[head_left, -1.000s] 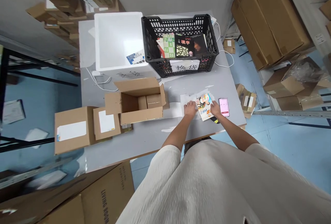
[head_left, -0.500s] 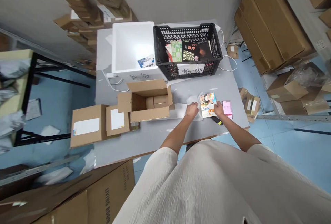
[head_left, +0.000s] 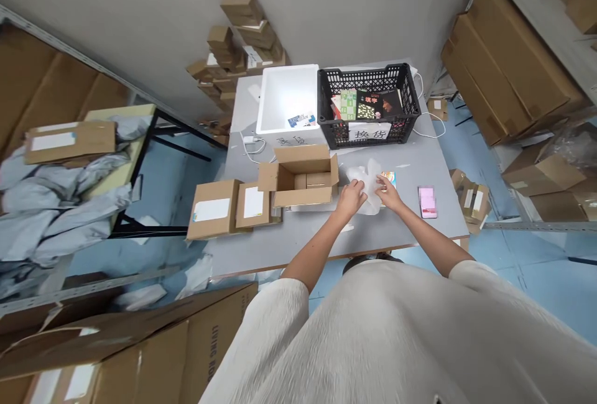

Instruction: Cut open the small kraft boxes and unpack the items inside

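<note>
A crumpled translucent white bag [head_left: 372, 174] is held up between my hands over the table. My left hand [head_left: 353, 197] pinches its left side with curled fingers. On its right side, the fingers of my right hand [head_left: 388, 192] are closed on the bag too. Behind the bag and my right hand, a colourful book [head_left: 390, 176] lies on the table, mostly hidden. Left of my left hand stands an open cardboard box [head_left: 303, 196] with its flaps up. A phone with a pink screen [head_left: 427, 202] lies to the right of my right hand.
At the table's back are a white foam box [head_left: 264, 102] and a black crate [head_left: 368, 130] of books. Closed cartons [head_left: 213, 210] stand at the table's left. A shelf with grey parcels [head_left: 69, 211] is farther left; big cartons [head_left: 517, 68] lean at the right. White cables run beside the crate.
The view has swung left. My right hand has let go of the book and now grips the bag, which has been lifted in front of the book. My left hand has stayed at the bag.
</note>
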Available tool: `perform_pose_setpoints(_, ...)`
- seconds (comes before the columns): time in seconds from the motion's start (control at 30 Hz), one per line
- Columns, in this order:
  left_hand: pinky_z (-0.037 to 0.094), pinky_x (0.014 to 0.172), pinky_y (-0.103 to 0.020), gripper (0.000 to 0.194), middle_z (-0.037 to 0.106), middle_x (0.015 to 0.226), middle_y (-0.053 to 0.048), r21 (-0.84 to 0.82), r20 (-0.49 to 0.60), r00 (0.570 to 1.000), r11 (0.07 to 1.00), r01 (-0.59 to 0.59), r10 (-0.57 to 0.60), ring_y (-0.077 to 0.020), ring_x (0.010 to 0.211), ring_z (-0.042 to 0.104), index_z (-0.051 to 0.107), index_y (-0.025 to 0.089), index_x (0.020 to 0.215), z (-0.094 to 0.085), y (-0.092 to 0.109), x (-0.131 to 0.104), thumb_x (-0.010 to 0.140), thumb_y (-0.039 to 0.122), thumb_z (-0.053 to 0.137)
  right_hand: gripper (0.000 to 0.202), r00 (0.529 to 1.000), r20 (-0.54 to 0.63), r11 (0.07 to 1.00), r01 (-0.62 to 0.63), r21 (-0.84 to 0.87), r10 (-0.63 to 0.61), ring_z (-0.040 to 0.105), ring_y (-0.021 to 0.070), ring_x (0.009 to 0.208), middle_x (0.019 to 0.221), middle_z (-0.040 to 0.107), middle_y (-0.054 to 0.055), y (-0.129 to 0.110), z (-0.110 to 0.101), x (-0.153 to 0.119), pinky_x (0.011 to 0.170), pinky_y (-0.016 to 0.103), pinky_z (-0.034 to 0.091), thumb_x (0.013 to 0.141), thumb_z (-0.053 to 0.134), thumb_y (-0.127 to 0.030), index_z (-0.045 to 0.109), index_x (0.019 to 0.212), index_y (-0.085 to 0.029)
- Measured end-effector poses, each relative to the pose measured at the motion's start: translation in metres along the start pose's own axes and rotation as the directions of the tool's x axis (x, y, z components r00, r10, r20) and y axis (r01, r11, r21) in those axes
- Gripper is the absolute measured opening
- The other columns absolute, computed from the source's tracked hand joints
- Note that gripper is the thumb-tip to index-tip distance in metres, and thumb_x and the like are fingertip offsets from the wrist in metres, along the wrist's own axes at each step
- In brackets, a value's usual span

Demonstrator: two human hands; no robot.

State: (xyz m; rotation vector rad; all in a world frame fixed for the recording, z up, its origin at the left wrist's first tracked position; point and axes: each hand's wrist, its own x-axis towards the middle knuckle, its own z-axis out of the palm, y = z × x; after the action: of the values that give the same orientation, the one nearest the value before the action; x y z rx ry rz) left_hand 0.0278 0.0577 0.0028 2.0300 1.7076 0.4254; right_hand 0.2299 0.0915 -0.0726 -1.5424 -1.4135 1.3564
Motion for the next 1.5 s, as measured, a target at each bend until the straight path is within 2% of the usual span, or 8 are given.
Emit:
perform_pose_setpoints(0.17, 0.05, 0.085, -0.03, 0.007, 0.064, 0.103, -0.003, -0.18, -0.185, 0.977, 0.973, -0.142, 0.108, -0.02, 0.091, 0.064, 0.064, 0.025, 0.102, -0.026, -0.004, -0.008, 0.098, 0.019, 0.062, 0.048, 0.959, 0.19, 0.968, 0.181, 0.171, -0.213, 0.067, 0.0266, 0.113, 0.122, 0.075, 0.006, -0.05, 0.027, -0.01, 0.1, 0.041, 0.057, 0.085, 0.073, -0.045, 0.074, 0.13, -0.027)
perform_pose_setpoints(0.5, 0.05, 0.106, -0.042, 0.009, 0.065, 0.135, -0.012, -0.103, -0.493, 0.869, 0.989, -0.102, 0.039, -0.0295, 0.127, 0.062, 0.067, 0.025, 0.107, -0.091, -0.035, -0.032, 0.098, 0.024, 0.065, 0.012, 0.885, 0.068, 0.885, 0.463, -0.053, -0.46, 0.056, 0.0222, 0.086, 0.091, 0.059, 0.003, -0.134, 0.081, 0.005, 0.084, 0.036, 0.052, 0.082, 0.065, -0.032, 0.073, 0.082, -0.023)
perform_pose_setpoints(0.6, 0.053, 0.1, -0.04, 0.017, 0.069, 0.124, -0.01, -0.173, -0.483, 0.873, 0.985, -0.025, -0.063, -0.0282, 0.117, 0.067, 0.062, 0.025, 0.114, -0.103, -0.062, -0.036, 0.097, 0.021, 0.062, 0.015, 0.874, 0.098, 0.877, 0.48, -0.031, -0.475, 0.058, 0.024, 0.09, 0.093, 0.063, 0.004, -0.147, 0.121, 0.013, 0.088, 0.038, 0.054, 0.083, 0.061, -0.029, 0.073, 0.089, -0.023)
perform_pose_setpoints(0.8, 0.054, 0.096, -0.04, 0.023, 0.07, 0.124, -0.011, -0.174, -0.433, 0.861, 0.962, 0.212, -0.268, -0.0313, 0.118, 0.068, 0.062, 0.026, 0.118, -0.109, -0.121, -0.039, 0.096, 0.02, 0.062, 0.065, 0.879, 0.284, 0.923, 0.376, 0.079, -0.382, 0.065, 0.0268, 0.124, 0.137, 0.069, 0.011, -0.136, 0.188, 0.028, 0.114, 0.046, 0.053, 0.085, 0.061, -0.024, 0.058, 0.149, -0.024)
perform_pose_setpoints(0.97, 0.053, 0.098, -0.041, 0.021, 0.069, 0.129, -0.012, -0.096, -0.266, 0.887, 0.926, 0.364, -0.377, -0.0302, 0.116, 0.068, 0.068, 0.026, 0.119, -0.101, -0.142, -0.034, 0.1, 0.024, 0.059, 0.066, 0.871, 0.318, 0.835, 0.465, -0.295, -0.373, 0.053, 0.0336, 0.146, 0.152, 0.063, 0.015, -0.112, 0.19, 0.028, 0.13, 0.056, 0.038, 0.087, 0.062, -0.02, 0.062, 0.153, -0.022)
perform_pose_setpoints(1.13, 0.048, 0.108, -0.051, 0.022, 0.065, 0.134, -0.018, 0.048, -0.212, 0.89, 0.905, 0.422, -0.404, -0.0382, 0.13, 0.061, 0.077, 0.024, 0.114, -0.096, -0.148, -0.023, 0.1, 0.03, 0.06, 0.056, 0.886, 0.38, 0.707, 0.448, -0.547, -0.268, 0.058, 0.0361, 0.138, 0.146, 0.068, 0.016, -0.105, 0.188, 0.033, 0.122, 0.054, 0.045, 0.093, 0.062, -0.022, 0.068, 0.149, -0.021)
perform_pose_setpoints(1.33, 0.05, 0.105, -0.046, 0.041, 0.07, 0.139, -0.019, 0.039, -0.012, 0.92, 0.919, 0.392, -0.392, -0.0338, 0.122, 0.07, 0.068, 0.019, 0.138, -0.096, -0.157, -0.018, 0.102, 0.029, 0.053, 0.058, 0.848, 0.492, 0.671, 0.483, -0.563, -0.198, 0.061, 0.0334, 0.137, 0.15, 0.067, 0.021, -0.109, 0.203, 0.045, 0.121, 0.049, 0.045, 0.095, 0.051, -0.015, 0.063, 0.152, -0.011)
perform_pose_setpoints(1.5, 0.032, 0.125, -0.063, 0.048, 0.06, 0.16, -0.022, 0.081, -0.073, 0.93, 0.927, 0.366, -0.361, -0.0408, 0.155, 0.047, 0.067, 0.02, 0.145, -0.098, -0.159, -0.022, 0.099, 0.032, 0.056, 0.052, 0.866, 0.431, 0.641, 0.483, -0.597, -0.251, 0.056, 0.0377, 0.139, 0.159, 0.059, 0.02, -0.113, 0.202, 0.041, 0.123, 0.055, 0.041, 0.097, 0.053, -0.016, 0.069, 0.147, -0.015)
